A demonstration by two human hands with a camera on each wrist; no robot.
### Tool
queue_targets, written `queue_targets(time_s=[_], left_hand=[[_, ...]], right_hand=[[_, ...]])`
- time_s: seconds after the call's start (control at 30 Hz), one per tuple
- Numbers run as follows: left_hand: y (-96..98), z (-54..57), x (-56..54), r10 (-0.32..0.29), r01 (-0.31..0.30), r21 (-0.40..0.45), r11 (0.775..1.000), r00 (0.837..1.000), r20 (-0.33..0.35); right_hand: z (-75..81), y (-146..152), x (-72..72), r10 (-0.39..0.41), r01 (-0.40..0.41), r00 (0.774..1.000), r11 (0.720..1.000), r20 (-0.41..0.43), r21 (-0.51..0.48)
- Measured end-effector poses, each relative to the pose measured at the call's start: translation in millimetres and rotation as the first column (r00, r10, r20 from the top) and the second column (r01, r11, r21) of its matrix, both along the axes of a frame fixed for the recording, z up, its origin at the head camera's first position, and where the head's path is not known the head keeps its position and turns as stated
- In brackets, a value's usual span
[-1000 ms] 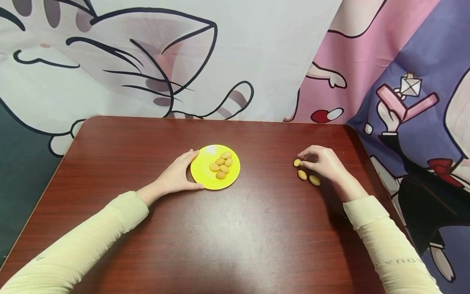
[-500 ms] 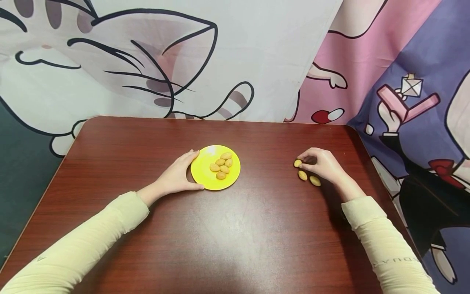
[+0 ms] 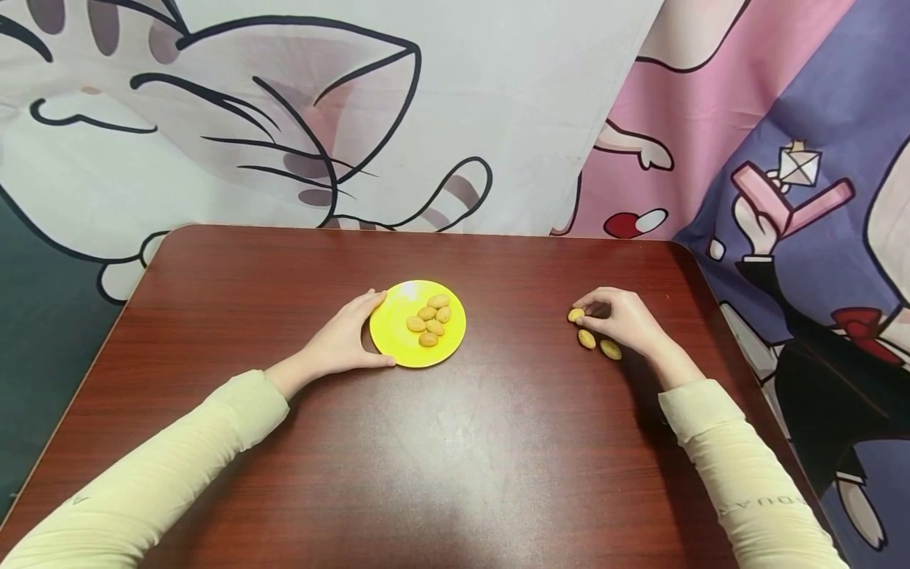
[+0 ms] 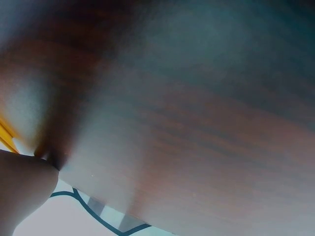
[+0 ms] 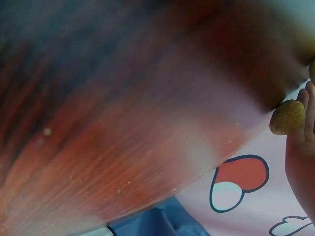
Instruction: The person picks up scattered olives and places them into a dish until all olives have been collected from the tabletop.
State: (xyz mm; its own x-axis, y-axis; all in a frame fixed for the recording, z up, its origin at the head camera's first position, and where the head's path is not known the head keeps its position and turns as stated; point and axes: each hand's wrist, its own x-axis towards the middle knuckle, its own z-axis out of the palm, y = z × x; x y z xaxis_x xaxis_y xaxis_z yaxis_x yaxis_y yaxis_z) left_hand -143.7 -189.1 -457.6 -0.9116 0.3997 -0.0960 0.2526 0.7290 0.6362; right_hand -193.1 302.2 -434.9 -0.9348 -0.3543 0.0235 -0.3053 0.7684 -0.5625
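In the head view a yellow plate (image 3: 387,332) lies left of the table's middle, with several small yellow oval fruits (image 3: 428,314) on it. My left hand (image 3: 344,336) holds the plate's left rim between thumb and fingers. At the right, my right hand (image 3: 622,320) pinches one similar fruit (image 3: 575,314) by thumb and fingertips, at or close to the table. Two more fruits, a nearer one (image 3: 586,339) and a greener one (image 3: 610,349), lie just below that hand. In the right wrist view a mottled fruit (image 5: 287,118) shows beside the fingers.
The brown wooden table (image 3: 455,458) has rounded back corners. Behind it hangs a cloth printed with a cartoon cat (image 3: 284,103). A pink and blue printed cloth (image 3: 746,118) hangs at the right. The left wrist view shows mostly blurred tabletop.
My right hand has shifted very slightly, its fingertips staying at the same fruit. The left hand, the plate and the fruits on it look unmoved.
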Motion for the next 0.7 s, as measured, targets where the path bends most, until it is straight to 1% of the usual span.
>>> queue_targets(time_s=[0.23, 0.4, 0.5, 0.7], left_hand=[[0.7, 0.3, -0.2, 0.001, -0.001, -0.002, 1.000, 1.000, -0.013], [0.0, 1.5, -0.2, 0.000, 0.000, 0.000, 1.000, 1.000, -0.017], [0.0, 1.6, -0.5, -0.002, 0.002, -0.003, 1.000, 1.000, -0.019], [-0.2, 0.3, -0.2, -0.005, 0.005, 0.001, 1.000, 1.000, -0.019]], right_hand=[[0.2, -1.5, -2.6, -0.009, 0.009, 1.000, 1.000, 0.000, 0.014], [0.6, -7.9, -5.6, 0.012, -0.012, 0.999, 1.000, -0.033, 0.000], [1.5, -14.3, -6.4, 0.032, -0.033, 0.998, 0.999, -0.051, -0.013], [5.4, -32.6, -6.1, 0.048, -0.049, 0.997, 0.998, -0.054, -0.029]])
